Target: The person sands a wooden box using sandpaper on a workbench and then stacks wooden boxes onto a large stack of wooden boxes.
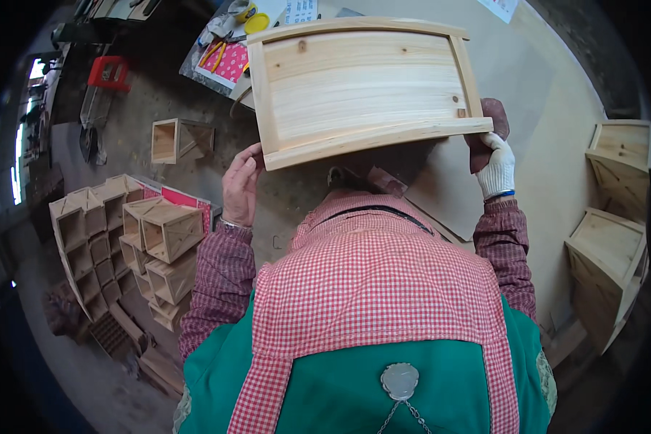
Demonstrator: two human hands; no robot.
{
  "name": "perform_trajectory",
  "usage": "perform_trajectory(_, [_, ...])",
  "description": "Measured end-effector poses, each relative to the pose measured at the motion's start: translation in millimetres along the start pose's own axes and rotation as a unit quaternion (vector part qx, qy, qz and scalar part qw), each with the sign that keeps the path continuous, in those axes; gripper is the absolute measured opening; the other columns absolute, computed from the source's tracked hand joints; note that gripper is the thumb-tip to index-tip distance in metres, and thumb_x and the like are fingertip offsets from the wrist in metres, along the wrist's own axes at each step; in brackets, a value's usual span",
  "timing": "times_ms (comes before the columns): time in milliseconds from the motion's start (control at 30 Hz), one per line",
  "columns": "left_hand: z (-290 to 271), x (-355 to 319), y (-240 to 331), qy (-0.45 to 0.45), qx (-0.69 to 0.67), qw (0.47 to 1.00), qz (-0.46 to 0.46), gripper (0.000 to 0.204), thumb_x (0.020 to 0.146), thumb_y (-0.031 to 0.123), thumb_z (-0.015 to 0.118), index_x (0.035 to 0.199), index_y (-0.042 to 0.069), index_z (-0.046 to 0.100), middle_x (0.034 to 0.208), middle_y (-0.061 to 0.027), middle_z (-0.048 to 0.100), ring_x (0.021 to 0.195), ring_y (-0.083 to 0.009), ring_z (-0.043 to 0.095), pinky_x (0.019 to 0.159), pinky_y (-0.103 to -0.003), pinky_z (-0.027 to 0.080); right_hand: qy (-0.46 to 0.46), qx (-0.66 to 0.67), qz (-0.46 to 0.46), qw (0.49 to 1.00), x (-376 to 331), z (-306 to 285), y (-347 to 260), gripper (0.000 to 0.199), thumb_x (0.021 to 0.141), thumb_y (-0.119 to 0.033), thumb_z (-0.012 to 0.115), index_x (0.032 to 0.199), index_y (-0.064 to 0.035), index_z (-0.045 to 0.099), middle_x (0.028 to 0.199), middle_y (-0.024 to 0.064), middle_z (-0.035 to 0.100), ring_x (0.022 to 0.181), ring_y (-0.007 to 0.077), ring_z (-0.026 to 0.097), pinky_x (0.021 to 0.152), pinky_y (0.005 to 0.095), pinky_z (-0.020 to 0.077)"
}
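Observation:
A pale wooden box (369,83) is tilted up before me, its knotty panelled face framed by raised strips; its depth is hidden. My bare left hand (241,184) grips the lower left corner with curled fingers. At the lower right corner is my right hand (496,165), in a white knitted glove. Its fingers are closed on a reddish-brown sheet (495,116) that looks like sandpaper and lies against the box's right end. Another reddish scrap (387,181) shows below the box, near my apron.
Open wooden boxes (172,228) are stacked at left, with a single box (166,141) on the floor behind. More boxes (607,249) stand at right on the pale worktop (557,87). Yellow-handled pliers (211,54) and a yellow lid (257,23) lie at the far left. A red stool (109,72) stands beyond.

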State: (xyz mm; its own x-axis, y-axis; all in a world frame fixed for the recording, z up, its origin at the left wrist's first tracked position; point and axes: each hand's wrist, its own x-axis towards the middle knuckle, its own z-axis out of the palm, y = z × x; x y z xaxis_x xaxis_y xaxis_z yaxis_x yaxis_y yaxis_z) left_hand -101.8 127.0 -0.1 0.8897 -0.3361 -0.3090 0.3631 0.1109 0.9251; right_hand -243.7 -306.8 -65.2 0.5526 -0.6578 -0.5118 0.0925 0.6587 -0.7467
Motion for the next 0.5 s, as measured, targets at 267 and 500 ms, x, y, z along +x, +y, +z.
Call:
perform_trajectory(267, [1, 60, 13, -0.080, -0.133, 0.983, -0.101, 0.039, 0.093, 0.020, 0.052, 0.124, -0.004, 0.050, 0.120, -0.0111, 0.057, 0.108, -0.0185, 0.055, 0.098, -0.033, 0.041, -0.011, 0.064, -0.021, 0.998, -4, 5, 6, 0.035, 0.077, 0.005, 0.047, 0.111, 0.0051, 0.054, 0.109, 0.0141, 0.061, 0.101, 0.0264, 0.060, 0.092, 0.0367, 0.0481])
perform_trajectory(500, [13, 143, 37, -0.141, -0.021, 0.954, -0.264, 0.033, 0.083, 0.019, 0.067, 0.110, 0.002, 0.058, 0.095, -0.0049, 0.062, 0.089, -0.0163, 0.060, 0.083, -0.031, 0.050, 0.097, 0.079, -0.054, 0.991, -13, 39, 6, 0.038, 0.074, 0.004, 0.046, 0.111, 0.0024, 0.056, 0.112, 0.0120, 0.061, 0.104, 0.0274, 0.059, 0.094, 0.0390, 0.0464])
